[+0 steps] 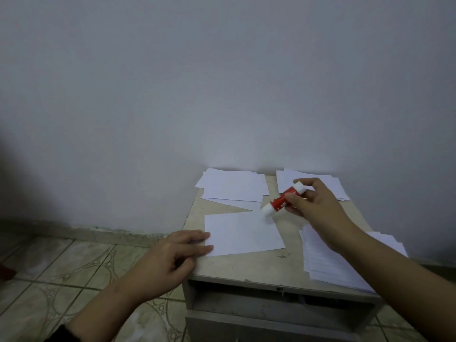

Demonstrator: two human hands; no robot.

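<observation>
Head view: right grip (pixel 313 203) holds glue stick (pixel 283 199), left grip (pixel 170 257) flat on paper sheet (pixel 244 233).
Right forearm (pixel 370 250) hides part of paper stack (pixel 328 266).

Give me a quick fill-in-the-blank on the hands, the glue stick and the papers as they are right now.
1. The right hand grips a glue stick whose body is ____.
2. Its lower tip points toward the far ____ corner of the single sheet.
3. The left hand lays straight fingers on that sheet's ____ edge.
4. Besides that sheet, ____ paper piles lie on the table.

Missing words: red; right; left; three.
</observation>
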